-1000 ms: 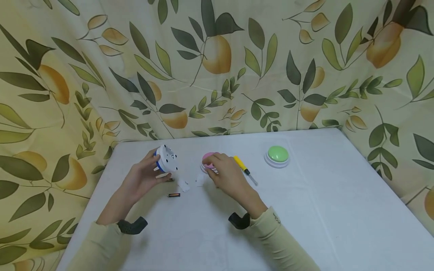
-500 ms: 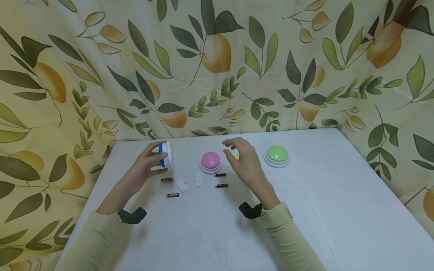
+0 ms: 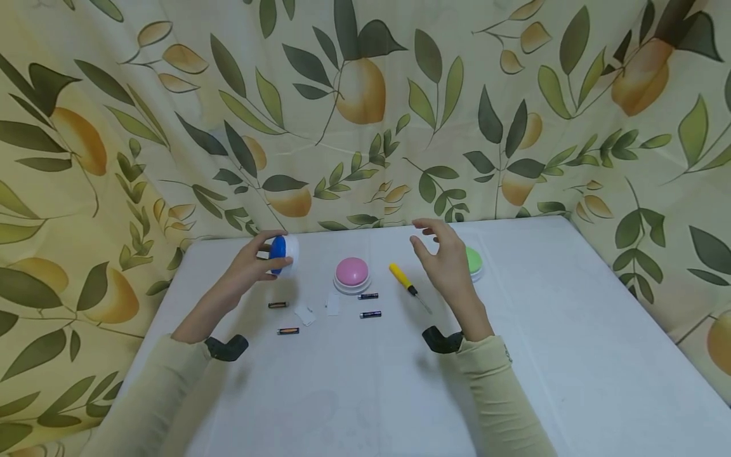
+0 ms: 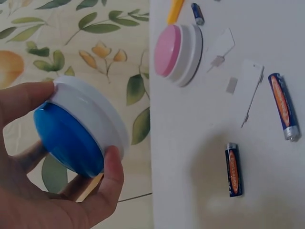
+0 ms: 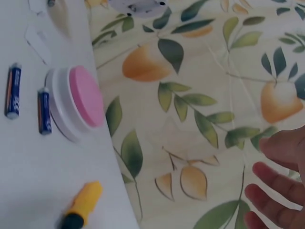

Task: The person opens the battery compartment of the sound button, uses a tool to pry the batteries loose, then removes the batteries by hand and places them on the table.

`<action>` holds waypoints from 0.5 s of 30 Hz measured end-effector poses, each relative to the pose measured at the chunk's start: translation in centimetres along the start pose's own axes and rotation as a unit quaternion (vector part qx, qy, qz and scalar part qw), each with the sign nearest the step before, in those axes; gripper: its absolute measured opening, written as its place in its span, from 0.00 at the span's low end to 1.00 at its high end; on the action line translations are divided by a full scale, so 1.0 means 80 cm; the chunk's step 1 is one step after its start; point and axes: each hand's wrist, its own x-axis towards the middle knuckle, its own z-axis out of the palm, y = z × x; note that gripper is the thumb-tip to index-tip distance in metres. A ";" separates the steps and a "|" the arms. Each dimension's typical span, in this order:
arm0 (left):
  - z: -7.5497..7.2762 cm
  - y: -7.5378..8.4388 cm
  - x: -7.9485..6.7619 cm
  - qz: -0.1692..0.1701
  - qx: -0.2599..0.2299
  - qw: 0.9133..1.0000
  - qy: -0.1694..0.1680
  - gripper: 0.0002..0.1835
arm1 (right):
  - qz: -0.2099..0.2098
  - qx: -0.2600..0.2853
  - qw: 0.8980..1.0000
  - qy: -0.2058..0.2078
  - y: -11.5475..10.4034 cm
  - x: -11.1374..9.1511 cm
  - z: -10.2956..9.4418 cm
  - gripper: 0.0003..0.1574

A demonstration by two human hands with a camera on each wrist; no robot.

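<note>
My left hand (image 3: pixel 240 273) grips a round white push button with a blue dome (image 4: pixel 71 138) by its rim, tilted on its side above the table. In the right wrist view, its white underside (image 5: pixel 138 6) shows dark spots. My right hand (image 3: pixel 448 263) hangs in the air with loosely bent fingers, holding nothing. Closest to it are a green push button (image 3: pixel 473 260), partly hidden behind the hand, and a yellow-handled screwdriver (image 3: pixel 401 277). A pink push button (image 3: pixel 351 271) stands between the two hands.
Two AAA-size batteries lie on the left, one (image 3: pixel 278 305) behind the other (image 3: pixel 288 331). Two more, a rear one (image 3: pixel 368 296) and a front one (image 3: pixel 370 315), lie before the pink button. Small white battery covers (image 3: pixel 305 315) lie between the pairs. A patterned curtain (image 3: pixel 365 127) hangs behind.
My right hand has moved away from the pink button, over the screwdriver, to the right. The left hand has turned the blue button so its dome shows and its underside faces away.
</note>
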 end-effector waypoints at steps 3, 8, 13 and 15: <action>0.000 -0.002 0.008 0.007 0.031 0.999 0.001 0.37 | 0.001 0.007 1.000 0.002 0.011 0.002 -0.007 0.24; 0.003 -0.008 0.020 0.022 0.108 0.994 0.007 0.37 | 0.004 0.008 1.000 -0.005 0.028 0.004 -0.020 0.27; 0.010 -0.012 0.029 0.032 0.186 0.982 0.022 0.36 | 0.024 -0.002 1.000 -0.019 0.042 0.004 -0.032 0.32; 0.014 -0.012 0.031 0.036 0.208 0.977 0.029 0.36 | 0.035 -0.006 0.999 -0.028 0.046 0.003 -0.035 0.34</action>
